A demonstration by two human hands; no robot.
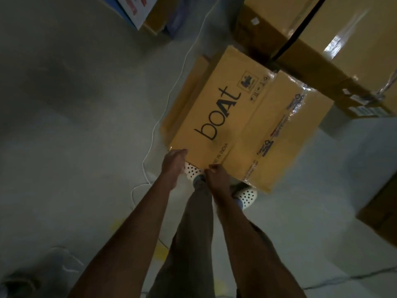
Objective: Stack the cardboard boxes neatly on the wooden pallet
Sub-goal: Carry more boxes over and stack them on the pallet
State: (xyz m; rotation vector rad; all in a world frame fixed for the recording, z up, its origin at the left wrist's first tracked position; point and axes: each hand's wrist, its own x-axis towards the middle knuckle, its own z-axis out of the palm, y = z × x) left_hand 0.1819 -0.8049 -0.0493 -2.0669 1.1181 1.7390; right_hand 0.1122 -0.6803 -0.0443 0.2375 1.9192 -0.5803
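Presently, items on view:

1. Cardboard carton printed "boAt" (236, 125), brown, top seam sealed with clear tape (285, 123). It sits low in front of the person, its near edge over the toes of the clogs and its far end tucked under the stacked cartons.
2. Left hand (174, 161), at the carton's near left corner, touching it. The fingertips are hidden by the corner, so the grip cannot be told.
3. Right hand (214, 172), fingers curled into a clench at the near edge. Whether it holds cardboard cannot be told.
4. White perforated clogs (247, 195), one pair, worn.
5. Large taped cartons (348, 39), stacked behind, one bound by a black strap (300, 26).
6. Further carton (382, 211), at the right.
7. White cable (171, 91), trailing over the grey floor (75, 125) beside the printed carton.
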